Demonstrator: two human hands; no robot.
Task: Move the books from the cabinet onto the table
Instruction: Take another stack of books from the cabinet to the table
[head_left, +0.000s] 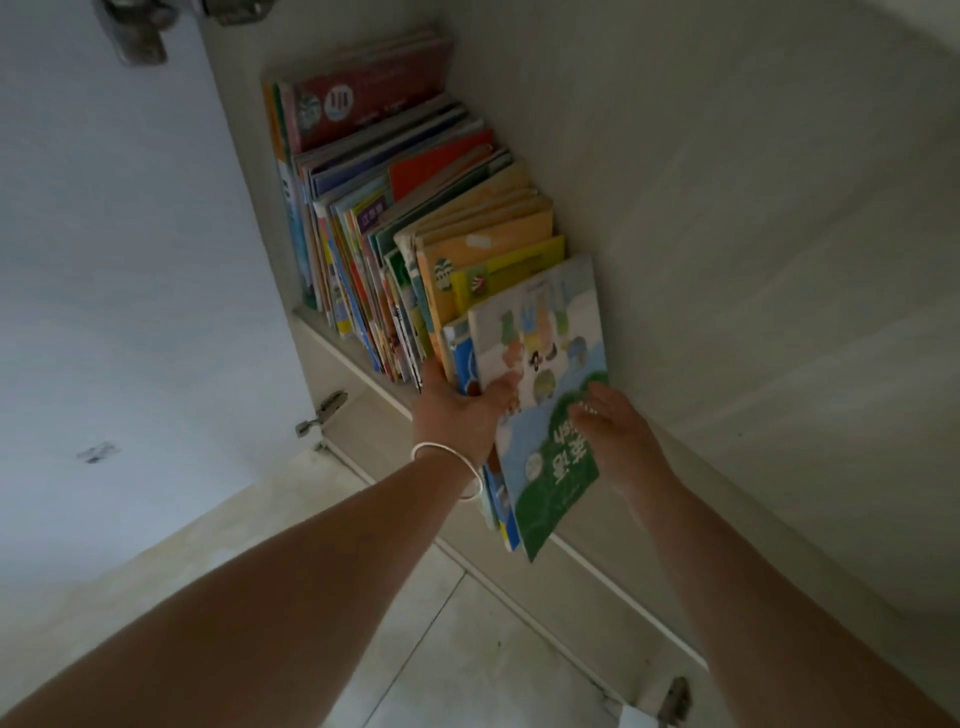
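Note:
A row of thin colourful children's books (405, 208) stands on the cabinet shelf (353, 358), leaning toward the left wall. At the near end a small bundle sticks out past the shelf edge, fronted by a picture book (545, 364) with a pale blue, white and green cover. My left hand (457, 410), with a silver bangle on the wrist, grips this bundle from the left, thumb on the front cover. My right hand (618, 431) lies against the cover's right side, fingers partly behind it. The table is out of view.
The open cabinet door (130, 286) stands at the left with metal hinges (322, 413). The cabinet's pale inner wall (727, 208) runs along the right. Below the shelf lie a lower cabinet front and light floor tiles (467, 649).

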